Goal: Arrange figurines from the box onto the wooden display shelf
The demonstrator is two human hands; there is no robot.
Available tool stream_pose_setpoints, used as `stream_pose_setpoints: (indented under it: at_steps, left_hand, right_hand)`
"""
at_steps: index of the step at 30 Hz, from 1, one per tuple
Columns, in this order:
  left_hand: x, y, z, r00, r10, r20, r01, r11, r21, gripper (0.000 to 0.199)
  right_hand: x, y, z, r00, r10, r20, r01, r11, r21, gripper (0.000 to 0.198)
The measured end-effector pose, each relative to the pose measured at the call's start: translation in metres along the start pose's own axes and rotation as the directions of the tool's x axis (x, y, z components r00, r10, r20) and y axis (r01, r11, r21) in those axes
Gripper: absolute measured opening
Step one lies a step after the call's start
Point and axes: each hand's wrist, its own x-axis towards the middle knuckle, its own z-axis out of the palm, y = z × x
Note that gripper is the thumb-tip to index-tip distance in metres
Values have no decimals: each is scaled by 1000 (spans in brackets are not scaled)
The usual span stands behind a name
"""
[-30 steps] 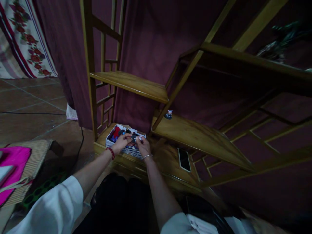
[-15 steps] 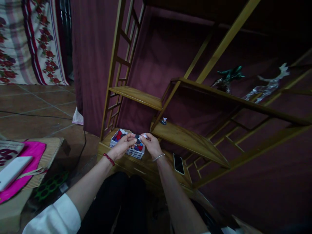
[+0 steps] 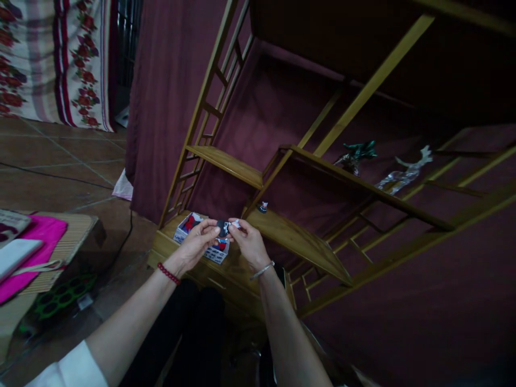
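My left hand (image 3: 195, 246) pinches a dark, flat, roundish piece (image 3: 221, 228) between thumb and fingers. Against its right side, my right hand (image 3: 250, 244) grips a small white figurine (image 3: 235, 223), mostly covered by the fingers. The two pieces appear to touch, but I cannot tell whether they are joined. Under and behind the hands sits a white patterned box (image 3: 214, 255) with red, blue and dark small things inside, partly hidden by my left hand. A tiny figurine with a dark base (image 3: 263, 207) stands on the shelf just beyond my right hand.
A wooden shelf unit (image 3: 300, 236) rises in front, with a green-topped ornament (image 3: 357, 156) and a clear deer figure (image 3: 405, 174) higher up. A phone (image 3: 281, 273) lies partly behind my right wrist. At left, a low table (image 3: 83, 228) bears a pink cloth (image 3: 50, 231).
The view has turned and shifted, so the hands and box appear slightly further left. Both hands keep their pieces together; more of the white figurine's side faces me, and my right wrist now covers most of the phone.
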Motion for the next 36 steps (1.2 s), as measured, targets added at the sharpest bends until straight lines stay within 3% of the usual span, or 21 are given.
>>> stream_pose_setpoints:
  at_steps: [8,13,28,36]
  left_hand:
    - [-23,0,7,996,-4,-89,-12,983,-181,31]
    - [-36,6,8,997,-3,-81,-18,968,-252,35]
    - [-43,2,7,996,10,-85,-34,959,-283,28]
    - [-43,-4,12,998,-34,-58,14,952,-307,27]
  right_hand:
    - [-12,-15,0,995,-68,77,76,993,-94,36]
    - [-18,-23,3,988,-112,109,131,974,-183,30]
    - [-21,-24,4,960,-221,172,265,913,-309,26]
    - [-24,-23,-3,947,-251,200,306,895,-325,24]
